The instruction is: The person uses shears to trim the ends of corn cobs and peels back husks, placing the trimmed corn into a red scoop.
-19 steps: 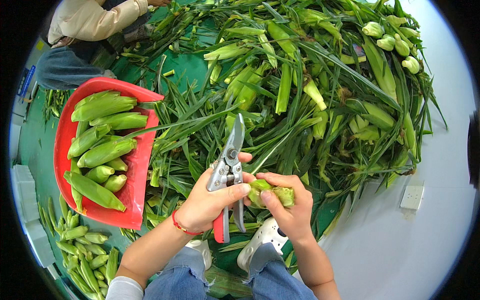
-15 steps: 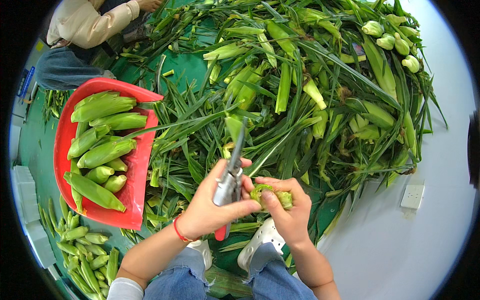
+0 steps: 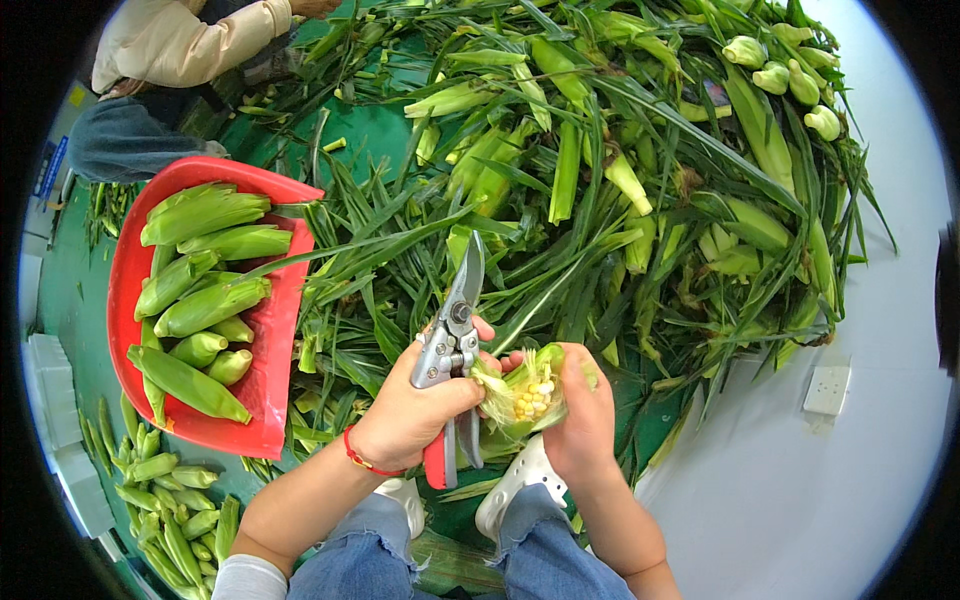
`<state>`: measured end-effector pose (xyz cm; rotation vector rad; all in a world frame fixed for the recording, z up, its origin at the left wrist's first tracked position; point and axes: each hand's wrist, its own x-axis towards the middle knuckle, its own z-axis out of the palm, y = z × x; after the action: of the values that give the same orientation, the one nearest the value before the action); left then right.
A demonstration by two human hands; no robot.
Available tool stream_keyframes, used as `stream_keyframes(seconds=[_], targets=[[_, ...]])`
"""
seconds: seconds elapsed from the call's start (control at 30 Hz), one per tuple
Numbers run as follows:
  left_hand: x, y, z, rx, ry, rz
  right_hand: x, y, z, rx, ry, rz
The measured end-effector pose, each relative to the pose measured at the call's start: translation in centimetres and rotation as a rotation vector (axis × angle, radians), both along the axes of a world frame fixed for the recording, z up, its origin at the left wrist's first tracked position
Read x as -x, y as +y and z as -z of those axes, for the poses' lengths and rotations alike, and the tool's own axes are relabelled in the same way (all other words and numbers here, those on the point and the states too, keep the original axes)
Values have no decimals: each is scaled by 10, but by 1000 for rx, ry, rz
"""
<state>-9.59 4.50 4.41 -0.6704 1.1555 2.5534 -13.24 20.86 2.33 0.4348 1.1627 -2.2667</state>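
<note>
Compared with half a second ago, we now see yellow and white kernels on the corn ear (image 3: 535, 400), where only bunched green husk showed; the shears (image 3: 461, 340), then edge-on and blurred, present their flat face with the blades pointing up. The red dustpan (image 3: 285, 335) of husked ears has stayed put. Around our hands, the heap of leaves (image 3: 590, 260) stretches ahead and to the right, its edge meeting the white wall (image 3: 760, 490); green floor (image 3: 655, 425) shows between that edge and our right wrist, and the dustpan's straight lip lies well apart from our left forearm. The ear sits between both hands, above the white clog (image 3: 520, 477). Our left hand (image 3: 428, 405) is closed around the shears, its thumb and fingertips at the ear's husk; our right hand (image 3: 587, 415) grips the ear's right side, fingers curled behind it.
</note>
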Motion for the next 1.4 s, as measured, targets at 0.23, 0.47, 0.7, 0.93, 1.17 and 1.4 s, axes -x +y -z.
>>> stream_keyframes(seconds=[0.23, 0.47, 0.7, 0.93, 1.17, 1.4], targets=[[-22, -16, -1, -24, 105, 251, -10, 8, 5, -835, 691, -384], [-108, -61, 65, 1781, 323, 1163, 30, 49, -5, -193, 395, 277], [-105, -78, 40, 1517, 308, 842, 40, 58, -3, 29, 285, 163], [-116, -48, 45, 1963, 429, 950, 20, 13, 1, 85, 570, 302], [-109, -60, 9, 1941, 431, 801, -4, 11, 22, -503, 847, -79], [-109, -88, 35, 426, 262, 490, 2, -45, -18, 84, 175, 46]])
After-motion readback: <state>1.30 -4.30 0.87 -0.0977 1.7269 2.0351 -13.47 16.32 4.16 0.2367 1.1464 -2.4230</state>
